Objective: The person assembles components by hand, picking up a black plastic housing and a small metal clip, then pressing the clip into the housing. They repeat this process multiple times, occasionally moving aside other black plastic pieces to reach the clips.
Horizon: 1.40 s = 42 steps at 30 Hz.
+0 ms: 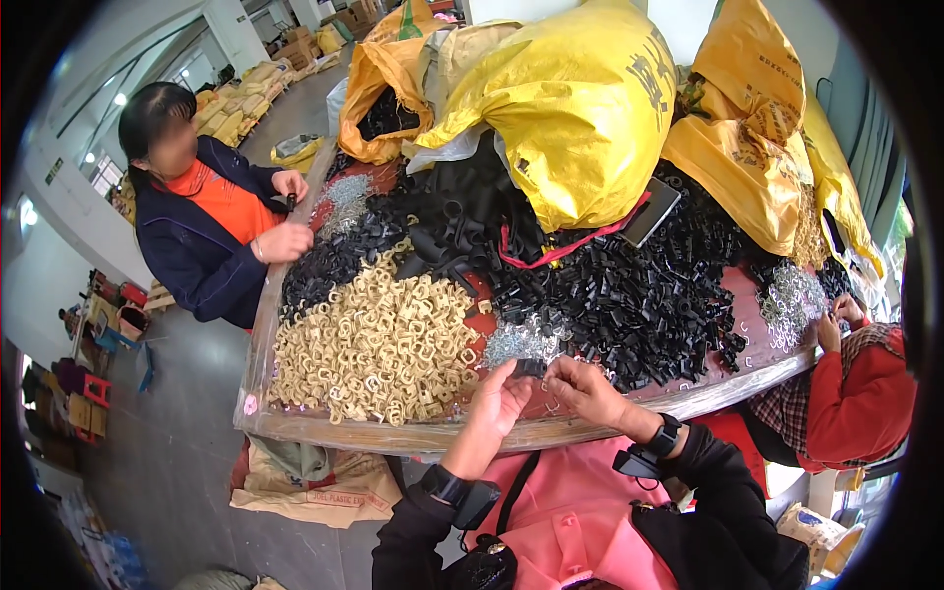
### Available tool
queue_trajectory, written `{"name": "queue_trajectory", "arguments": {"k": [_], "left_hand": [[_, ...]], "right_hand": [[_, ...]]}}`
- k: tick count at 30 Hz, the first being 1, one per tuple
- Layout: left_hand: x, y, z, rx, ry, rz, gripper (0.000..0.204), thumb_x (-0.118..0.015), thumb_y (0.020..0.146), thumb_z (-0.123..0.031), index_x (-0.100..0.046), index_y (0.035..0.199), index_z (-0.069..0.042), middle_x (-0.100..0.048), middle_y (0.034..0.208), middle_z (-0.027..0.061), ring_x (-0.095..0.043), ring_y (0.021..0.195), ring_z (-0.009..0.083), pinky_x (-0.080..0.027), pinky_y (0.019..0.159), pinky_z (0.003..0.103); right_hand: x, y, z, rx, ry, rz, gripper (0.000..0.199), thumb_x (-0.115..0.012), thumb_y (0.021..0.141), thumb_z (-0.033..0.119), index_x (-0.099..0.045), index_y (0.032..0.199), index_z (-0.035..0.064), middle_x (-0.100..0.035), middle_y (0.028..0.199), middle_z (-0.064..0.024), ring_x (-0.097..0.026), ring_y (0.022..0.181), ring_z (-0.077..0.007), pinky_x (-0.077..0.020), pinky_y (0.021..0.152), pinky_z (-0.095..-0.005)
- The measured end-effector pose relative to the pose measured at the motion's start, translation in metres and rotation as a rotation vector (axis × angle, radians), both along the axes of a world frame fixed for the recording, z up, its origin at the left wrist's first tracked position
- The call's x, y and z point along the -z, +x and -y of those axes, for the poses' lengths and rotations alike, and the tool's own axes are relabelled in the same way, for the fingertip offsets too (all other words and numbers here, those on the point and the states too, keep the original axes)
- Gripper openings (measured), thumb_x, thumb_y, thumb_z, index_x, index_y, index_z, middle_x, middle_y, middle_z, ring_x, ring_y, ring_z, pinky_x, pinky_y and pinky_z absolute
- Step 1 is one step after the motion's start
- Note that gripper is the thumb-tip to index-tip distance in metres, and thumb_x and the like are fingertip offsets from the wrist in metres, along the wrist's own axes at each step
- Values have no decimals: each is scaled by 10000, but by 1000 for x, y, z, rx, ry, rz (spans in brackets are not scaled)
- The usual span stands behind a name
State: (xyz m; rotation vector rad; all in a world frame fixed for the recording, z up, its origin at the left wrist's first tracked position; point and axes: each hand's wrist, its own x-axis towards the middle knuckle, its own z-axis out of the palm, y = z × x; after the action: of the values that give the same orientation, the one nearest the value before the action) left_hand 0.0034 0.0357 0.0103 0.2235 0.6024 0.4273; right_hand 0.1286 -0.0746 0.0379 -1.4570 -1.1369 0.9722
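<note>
— Where the fingertips meet, what sits between them?

— A small black moulded plastic clip (530,368), pinched at the tips of the left hand (500,398), whose fingers are curled together around it. It is held just above the near edge of the table, between the two hands.

— And the right hand (585,388)?

— Its fingers are bent and drawn in close to the same clip, touching or almost touching it; whether they grip a tiny piece of their own I cannot tell, the spot is too small. Both wrists carry a black band with a small black device strapped on.

— What lies directly beyond the hands?

— A little heap of shiny silver metal springs (521,342), just behind the clip. To its left spreads a broad pile of cream-coloured plastic clips (379,344); to its right a bigger mound of black plastic clips (639,295).

— All on one surface?

— Yes, a large reddish worktable covered with clear plastic sheet (688,393). Further back stand bulging yellow woven sacks (570,108), with a dark flat phone (651,211) leaning against one.

— Anyone else there?

— A person in a dark jacket over orange (211,236) at the left end, both hands on the table, and a person in a red sleeve (865,393) at the right, hands near another patch of silver springs (792,300).
</note>
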Motion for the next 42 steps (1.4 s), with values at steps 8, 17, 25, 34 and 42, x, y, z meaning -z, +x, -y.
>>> {"name": "queue_trajectory", "arguments": {"k": [8, 17, 25, 34, 42], "left_hand": [[-5, -7, 15, 169, 81, -8, 132, -561, 790, -150, -558, 882, -56, -602, 807, 67, -583, 671, 155, -497, 609, 244], [-9, -7, 25, 107, 24, -50, 124, -559, 794, -144, -556, 884, -58, -597, 807, 63, -589, 713, 171, -499, 628, 257], [-14, -10, 35, 181, 169, -80, 172, -556, 799, -129, -549, 940, -30, -588, 857, 60, -587, 743, 170, -495, 667, 262], [-18, -14, 34, 257, 302, -130, 234, -546, 806, -108, -536, 1004, 16, -576, 923, 74, -566, 797, 144, -478, 728, 260], [-11, -18, 34, 299, 323, -97, 249, -538, 808, -92, -526, 1022, 34, -571, 941, 74, -557, 830, 139, -473, 748, 258]], "right_hand": [[-14, 8, 4, 84, 88, 364, 73, -493, 782, 71, -464, 812, 11, -514, 620, -92, -537, 550, -206, -416, 477, -310], [-10, 6, 18, 97, 311, 804, 124, -558, 716, 89, -471, 779, 26, -498, 673, -91, -531, 545, -254, -423, 446, -329], [-11, 3, 15, 16, 395, 1018, 151, -597, 681, 116, -481, 751, 50, -456, 632, -53, -517, 504, -201, -419, 434, -308], [-13, 9, 11, -108, 448, 1096, 173, -608, 634, 116, -478, 731, 57, -443, 619, -48, -507, 486, -194, -420, 428, -304], [-12, 11, 11, -142, 360, 1021, 133, -595, 624, 83, -493, 704, 55, -467, 624, -53, -523, 510, -209, -429, 437, -309]]}}
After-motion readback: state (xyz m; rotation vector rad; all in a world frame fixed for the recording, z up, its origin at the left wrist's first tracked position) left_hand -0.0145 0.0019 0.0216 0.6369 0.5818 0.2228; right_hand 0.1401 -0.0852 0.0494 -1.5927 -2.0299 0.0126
